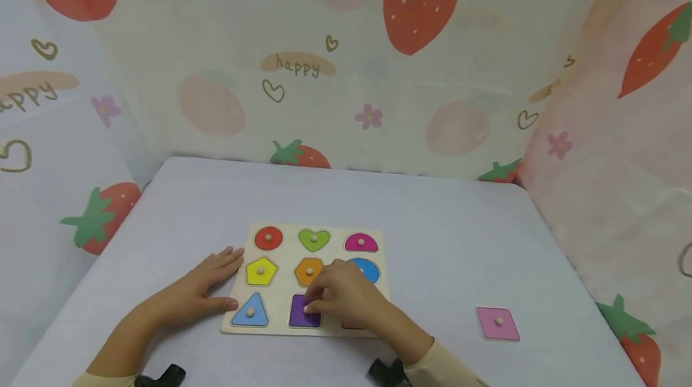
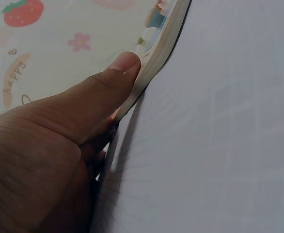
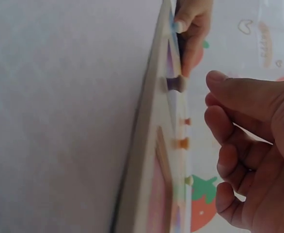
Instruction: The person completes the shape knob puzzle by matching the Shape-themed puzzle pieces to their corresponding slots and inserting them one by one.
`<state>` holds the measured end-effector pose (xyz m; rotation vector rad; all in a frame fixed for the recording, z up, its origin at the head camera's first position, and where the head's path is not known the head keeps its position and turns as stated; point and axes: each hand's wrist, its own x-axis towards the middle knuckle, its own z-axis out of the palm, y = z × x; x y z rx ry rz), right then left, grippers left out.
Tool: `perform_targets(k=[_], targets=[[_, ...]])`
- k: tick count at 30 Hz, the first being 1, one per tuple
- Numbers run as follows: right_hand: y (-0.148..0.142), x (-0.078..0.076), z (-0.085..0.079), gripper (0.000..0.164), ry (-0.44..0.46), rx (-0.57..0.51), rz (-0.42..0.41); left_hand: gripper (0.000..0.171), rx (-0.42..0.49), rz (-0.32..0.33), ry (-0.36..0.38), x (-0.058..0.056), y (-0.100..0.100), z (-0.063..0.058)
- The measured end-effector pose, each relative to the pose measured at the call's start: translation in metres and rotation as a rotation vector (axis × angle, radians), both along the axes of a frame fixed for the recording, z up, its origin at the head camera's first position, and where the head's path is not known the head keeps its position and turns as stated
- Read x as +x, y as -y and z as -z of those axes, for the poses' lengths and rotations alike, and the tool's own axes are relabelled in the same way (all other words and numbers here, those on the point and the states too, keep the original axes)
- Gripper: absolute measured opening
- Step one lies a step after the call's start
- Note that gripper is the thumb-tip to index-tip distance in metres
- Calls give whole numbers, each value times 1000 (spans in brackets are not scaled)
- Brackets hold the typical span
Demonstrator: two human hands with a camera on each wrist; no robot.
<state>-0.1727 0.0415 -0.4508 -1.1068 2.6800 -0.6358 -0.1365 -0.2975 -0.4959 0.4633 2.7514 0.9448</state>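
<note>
A wooden knob puzzle board [image 1: 278,303] lies on the table. My left hand [image 1: 202,285] rests at its left edge with fingers spread, the thumb touching the board's rim [image 2: 154,68]. Over the lower middle of the board is my right hand [image 1: 346,294], its fingertips close to the knob of the purple square [image 1: 297,312]. In the right wrist view, a gap shows between the loosely bent fingers [image 3: 217,80] and that knob [image 3: 176,84]. The blue triangle [image 1: 256,315] and orange hexagon [image 1: 305,270] sit in their places nearby. The lower right corner is mostly hidden by my hand.
A pink four-sided knob piece [image 1: 498,323] lies on the white table [image 1: 432,243], right of the board. Other pieces in the board include a yellow pentagon [image 1: 259,276], red circle [image 1: 265,243], green heart [image 1: 313,246] and magenta half circle [image 1: 359,247]. Strawberry-print cloth [image 1: 335,110] stands around the table.
</note>
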Motion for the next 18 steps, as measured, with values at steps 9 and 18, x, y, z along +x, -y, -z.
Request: perform_targets(k=[9, 18], targets=[[-18, -3, -21, 14, 4, -85, -17, 98, -6, -1, -25, 0, 1, 2], [-48, -4, -32, 14, -31, -172, 43, 99, -36, -12, 24, -2, 0, 0]])
